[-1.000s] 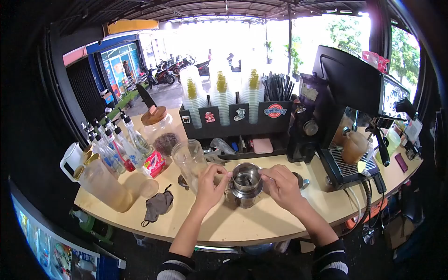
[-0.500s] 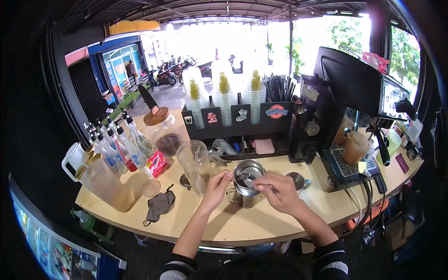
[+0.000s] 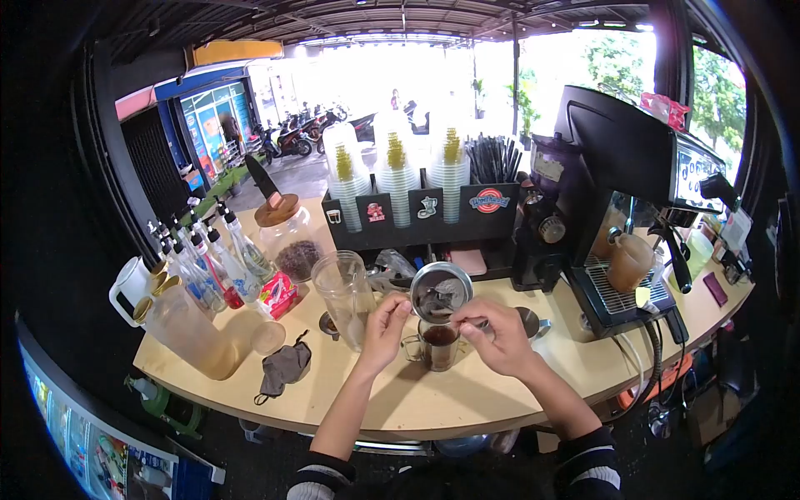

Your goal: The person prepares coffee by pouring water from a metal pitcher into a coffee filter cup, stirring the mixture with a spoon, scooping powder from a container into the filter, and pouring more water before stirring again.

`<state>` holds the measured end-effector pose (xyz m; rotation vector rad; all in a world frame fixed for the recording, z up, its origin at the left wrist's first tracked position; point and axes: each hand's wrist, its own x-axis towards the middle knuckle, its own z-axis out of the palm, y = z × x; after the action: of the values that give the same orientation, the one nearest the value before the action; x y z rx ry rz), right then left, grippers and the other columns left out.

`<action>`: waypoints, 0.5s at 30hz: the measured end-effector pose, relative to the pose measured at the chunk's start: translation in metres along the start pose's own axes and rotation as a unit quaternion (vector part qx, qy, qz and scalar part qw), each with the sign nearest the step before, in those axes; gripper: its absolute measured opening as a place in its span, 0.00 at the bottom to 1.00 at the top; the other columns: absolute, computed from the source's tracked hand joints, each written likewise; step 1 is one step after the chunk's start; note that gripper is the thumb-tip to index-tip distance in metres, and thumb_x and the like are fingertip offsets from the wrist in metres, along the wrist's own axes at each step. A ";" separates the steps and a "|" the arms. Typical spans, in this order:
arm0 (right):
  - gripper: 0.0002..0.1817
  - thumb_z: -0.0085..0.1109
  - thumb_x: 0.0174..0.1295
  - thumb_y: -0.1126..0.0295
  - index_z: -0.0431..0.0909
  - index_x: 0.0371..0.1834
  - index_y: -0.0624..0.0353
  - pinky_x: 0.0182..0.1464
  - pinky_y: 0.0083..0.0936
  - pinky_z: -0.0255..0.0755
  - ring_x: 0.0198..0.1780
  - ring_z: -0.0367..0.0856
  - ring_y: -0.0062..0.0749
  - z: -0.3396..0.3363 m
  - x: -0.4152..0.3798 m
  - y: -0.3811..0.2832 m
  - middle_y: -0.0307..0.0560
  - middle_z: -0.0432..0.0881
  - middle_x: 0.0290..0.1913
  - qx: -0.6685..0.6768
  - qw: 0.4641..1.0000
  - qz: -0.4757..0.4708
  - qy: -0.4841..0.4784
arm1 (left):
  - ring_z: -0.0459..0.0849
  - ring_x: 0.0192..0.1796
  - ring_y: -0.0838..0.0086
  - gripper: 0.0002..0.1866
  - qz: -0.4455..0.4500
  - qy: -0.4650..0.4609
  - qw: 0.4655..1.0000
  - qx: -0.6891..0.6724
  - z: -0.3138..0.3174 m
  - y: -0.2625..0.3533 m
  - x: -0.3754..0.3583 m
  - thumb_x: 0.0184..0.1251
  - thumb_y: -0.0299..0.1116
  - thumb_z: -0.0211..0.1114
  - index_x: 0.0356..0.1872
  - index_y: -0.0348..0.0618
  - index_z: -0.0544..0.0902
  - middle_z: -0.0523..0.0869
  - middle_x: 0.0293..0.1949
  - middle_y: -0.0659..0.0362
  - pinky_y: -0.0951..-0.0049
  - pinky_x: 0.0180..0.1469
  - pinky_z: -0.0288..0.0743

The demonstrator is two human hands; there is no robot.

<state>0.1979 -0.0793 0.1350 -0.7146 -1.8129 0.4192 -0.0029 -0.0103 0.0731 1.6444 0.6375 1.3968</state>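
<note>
Gleaming, tilted metal filter (image 3: 440, 293)

And here's daylight flooding in through the open front, bleaching the middle of the view white! Overhead, dark beams cross the ribbed roof (image 3: 400, 18), with 1 slim post (image 3: 516, 83) standing right of centre. A dark wall (image 3: 50, 167) closes in the left side, and a pale wood-toned counter (image 3: 333, 412) curves across above a dark floor (image 3: 521, 483). Outside, motorbikes (image 3: 287, 140) line the grey pavement (image 3: 292, 177) near a blue-trimmed glass shopfront (image 3: 218, 125), while green trees (image 3: 617, 65) glow over on the right.
</note>
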 end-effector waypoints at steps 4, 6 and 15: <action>0.06 0.56 0.63 0.74 0.76 0.40 0.64 0.43 0.28 0.74 0.37 0.80 0.37 -0.001 0.003 -0.001 0.50 0.79 0.36 -0.001 1.000 -0.018 -0.010 | 0.71 0.40 0.79 0.11 0.026 0.002 0.999 0.044 -0.002 -0.002 0.002 0.73 0.33 0.55 0.34 0.35 0.75 0.75 0.32 0.62 0.79 0.46 0.64; 0.06 0.56 0.63 0.74 0.76 0.41 0.64 0.43 0.28 0.73 0.37 0.80 0.38 -0.002 0.005 -0.002 0.50 0.79 0.35 -0.009 0.999 -0.033 0.006 | 0.71 0.40 0.78 0.11 0.031 0.008 0.998 0.053 -0.002 0.000 0.003 0.72 0.33 0.55 0.34 0.34 0.75 0.75 0.33 0.61 0.78 0.47 0.65; 0.07 0.48 0.68 0.71 0.71 0.43 0.63 0.47 0.30 0.70 0.41 0.77 0.38 -0.004 0.001 0.007 0.51 0.76 0.38 0.039 0.996 0.033 -0.076 | 0.74 0.43 0.70 0.09 0.091 -0.022 0.990 0.104 -0.009 0.007 0.018 0.70 0.31 0.57 0.34 0.34 0.76 0.78 0.35 0.57 0.73 0.51 0.65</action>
<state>0.2036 -0.0740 0.1334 -0.7043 -1.9086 0.5993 -0.0081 0.0031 0.0885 1.9344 0.6388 1.4576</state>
